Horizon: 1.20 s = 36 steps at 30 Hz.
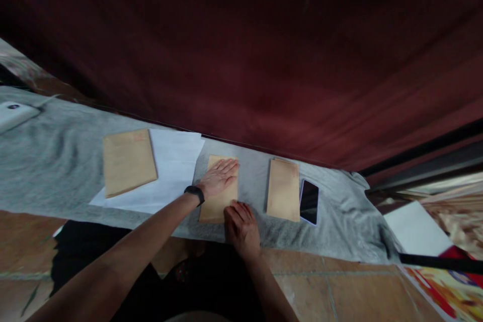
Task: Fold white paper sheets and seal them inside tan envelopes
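Note:
A brown paper envelope (219,207) lies on the grey cloth in front of me, its long sides running away from me. My left hand (219,176) rests flat on its upper part, fingers stretched out, with a black band on the wrist. At the envelope's lower right edge, my right hand (242,226) is closed, its fingers curled against the paper; the palm side is hidden. To the right lies a small stack of similar brown envelopes (283,190). Larger brown envelopes (129,163) lie on white paper sheets (171,171) at the left.
A phone (309,202) lies beside the right stack. The grey cloth (68,156) covers a long narrow surface, with a white device (17,115) at its far left. Dark red fabric (241,70) hangs along the far edge. Tiled floor (302,292) shows on the near side.

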Each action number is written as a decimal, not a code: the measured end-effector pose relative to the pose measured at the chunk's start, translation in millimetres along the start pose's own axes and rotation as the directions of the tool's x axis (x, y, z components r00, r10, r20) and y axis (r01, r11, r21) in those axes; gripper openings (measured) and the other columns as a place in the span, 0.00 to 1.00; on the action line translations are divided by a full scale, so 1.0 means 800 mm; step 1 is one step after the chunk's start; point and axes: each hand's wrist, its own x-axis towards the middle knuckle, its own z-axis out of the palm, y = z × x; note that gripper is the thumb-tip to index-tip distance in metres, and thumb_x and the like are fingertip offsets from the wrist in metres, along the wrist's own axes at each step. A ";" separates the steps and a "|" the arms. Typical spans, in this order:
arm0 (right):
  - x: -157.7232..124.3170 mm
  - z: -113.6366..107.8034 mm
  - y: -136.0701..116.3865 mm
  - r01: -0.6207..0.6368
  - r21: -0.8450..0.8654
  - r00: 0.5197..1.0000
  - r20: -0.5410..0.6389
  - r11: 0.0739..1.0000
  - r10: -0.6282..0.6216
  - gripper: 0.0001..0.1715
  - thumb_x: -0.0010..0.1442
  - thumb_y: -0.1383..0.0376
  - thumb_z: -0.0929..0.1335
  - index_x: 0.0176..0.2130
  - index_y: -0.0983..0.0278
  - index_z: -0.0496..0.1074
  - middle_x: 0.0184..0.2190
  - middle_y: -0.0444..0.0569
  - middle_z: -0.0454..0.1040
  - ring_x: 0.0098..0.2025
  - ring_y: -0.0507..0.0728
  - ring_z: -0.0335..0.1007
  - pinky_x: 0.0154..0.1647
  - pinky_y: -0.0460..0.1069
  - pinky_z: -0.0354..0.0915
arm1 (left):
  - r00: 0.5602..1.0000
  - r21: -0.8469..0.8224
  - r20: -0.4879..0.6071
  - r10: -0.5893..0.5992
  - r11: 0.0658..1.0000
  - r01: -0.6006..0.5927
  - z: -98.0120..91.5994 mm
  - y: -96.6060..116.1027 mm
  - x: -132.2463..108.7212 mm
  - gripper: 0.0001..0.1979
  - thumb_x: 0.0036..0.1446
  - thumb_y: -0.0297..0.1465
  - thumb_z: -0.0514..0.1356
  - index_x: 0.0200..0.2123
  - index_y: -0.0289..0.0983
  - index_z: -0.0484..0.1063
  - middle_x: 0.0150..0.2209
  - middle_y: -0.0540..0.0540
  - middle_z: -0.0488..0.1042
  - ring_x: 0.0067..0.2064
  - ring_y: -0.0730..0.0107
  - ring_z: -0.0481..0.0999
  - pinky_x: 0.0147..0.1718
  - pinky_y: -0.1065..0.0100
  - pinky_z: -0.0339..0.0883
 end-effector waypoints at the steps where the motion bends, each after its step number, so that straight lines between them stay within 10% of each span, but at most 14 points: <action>1: -0.001 0.001 0.001 0.003 -0.005 1.000 0.002 1.000 -0.003 0.23 0.68 0.70 0.62 0.59 0.57 0.70 0.59 0.52 0.73 0.62 0.60 0.67 0.68 0.61 0.59 | 1.000 -0.011 0.005 0.014 1.000 -0.014 0.000 0.004 -0.006 0.28 0.70 0.39 0.45 0.69 0.38 0.58 0.71 0.43 0.57 0.73 0.65 0.51 0.70 0.58 0.38; 18: -0.009 0.006 0.007 0.035 -0.040 0.999 -0.028 0.999 -0.037 0.17 0.68 0.70 0.63 0.54 0.61 0.72 0.56 0.52 0.76 0.61 0.57 0.69 0.68 0.59 0.59 | 0.990 -0.037 -0.011 0.139 0.990 -0.139 0.002 0.074 -0.142 0.28 0.71 0.39 0.48 0.70 0.37 0.55 0.71 0.40 0.56 0.72 0.63 0.53 0.70 0.56 0.46; 36: -0.002 0.005 -0.003 -0.093 -0.092 0.995 -0.052 0.991 0.088 0.13 0.69 0.70 0.63 0.47 0.61 0.75 0.48 0.50 0.79 0.53 0.58 0.72 0.59 0.56 0.64 | 0.933 -0.291 -0.270 -0.240 0.943 0.158 0.001 0.091 -0.182 0.17 0.69 0.32 0.49 0.51 0.38 0.76 0.54 0.42 0.78 0.58 0.61 0.76 0.59 0.55 0.69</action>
